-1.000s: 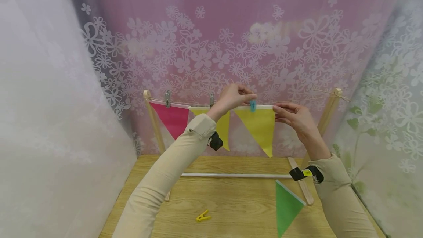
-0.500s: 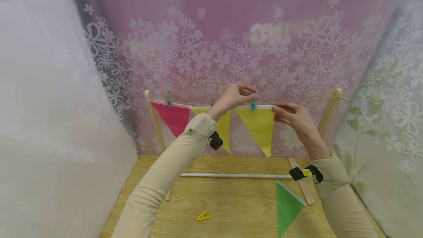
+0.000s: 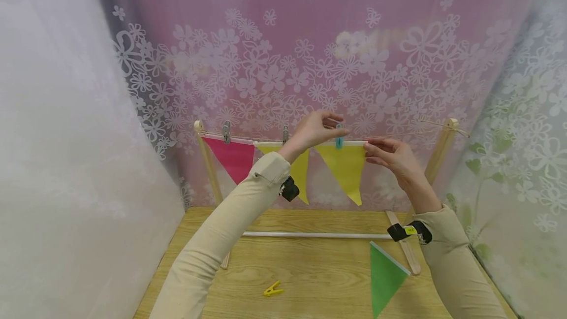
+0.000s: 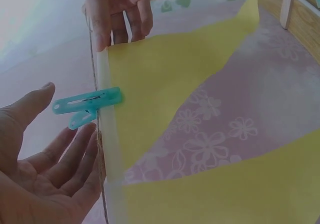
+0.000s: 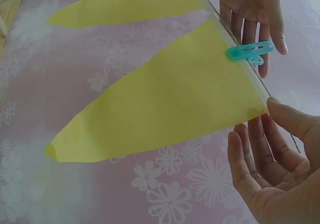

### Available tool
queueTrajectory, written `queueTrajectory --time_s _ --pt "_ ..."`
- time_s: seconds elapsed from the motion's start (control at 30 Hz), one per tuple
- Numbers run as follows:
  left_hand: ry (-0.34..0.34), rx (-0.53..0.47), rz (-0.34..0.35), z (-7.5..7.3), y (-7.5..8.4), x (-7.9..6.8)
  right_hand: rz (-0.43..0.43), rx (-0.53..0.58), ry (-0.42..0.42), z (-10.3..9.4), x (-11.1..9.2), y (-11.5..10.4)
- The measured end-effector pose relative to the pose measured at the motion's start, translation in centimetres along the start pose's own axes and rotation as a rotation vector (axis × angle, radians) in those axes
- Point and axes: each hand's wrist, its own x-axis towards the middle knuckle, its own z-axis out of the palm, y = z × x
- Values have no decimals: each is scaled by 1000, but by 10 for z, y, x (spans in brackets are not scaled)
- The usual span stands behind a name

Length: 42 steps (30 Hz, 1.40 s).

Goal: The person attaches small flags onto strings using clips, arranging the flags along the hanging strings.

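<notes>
A turquoise clothespin (image 3: 339, 137) clips the white top edge of a yellow triangular pennant (image 3: 347, 169) to a thin string. Around that clothespin my left hand (image 3: 315, 129) is spread; the left wrist view shows the thumb (image 4: 37, 102) and fingers (image 4: 70, 166) apart from it. My right hand (image 3: 394, 156) pinches the pennant's right top corner, thumb in front and fingers behind, as the right wrist view shows. To the left hang another yellow pennant (image 3: 302, 176), partly behind my left arm, and a pink pennant (image 3: 232, 156), each under a grey clothespin (image 3: 226, 132).
The string runs between two wooden posts (image 3: 438, 154) joined low down by a white rod (image 3: 314, 235). On the wooden table (image 3: 310, 270) lie a yellow clothespin (image 3: 272, 289) and, at front right, a green pennant (image 3: 385, 279). Flowered curtains (image 3: 283, 63) stand behind and at the sides.
My left hand has let go of the turquoise clothespin, its thumb and fingers now parted. The clothespin stays on the string. The pennant's lower tip has swung slightly left and up.
</notes>
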Motion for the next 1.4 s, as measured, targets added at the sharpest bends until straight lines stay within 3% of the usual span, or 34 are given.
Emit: queueTrajectory --time_s 0.27,0.4,0.67,0.8,1.1,1.4 --pt "30 19 38 -1 -1 -3 -34 -73 3 -5 -5 4" --pt "99 2 86 -2 -5 -8 -44 -101 6 -9 -8 8" --pt "257 -44 251 -3 -14 -14 -62 -134 22 -20 -21 17" --pt "294 -105 301 -4 -15 -22 -89 -97 48 -25 -28 24" --pt "379 -88 379 2 -20 -47 -127 -134 132 -25 -51 37" --pt "429 -112 404 14 -38 -72 -124 -73 150 -26 -66 68"
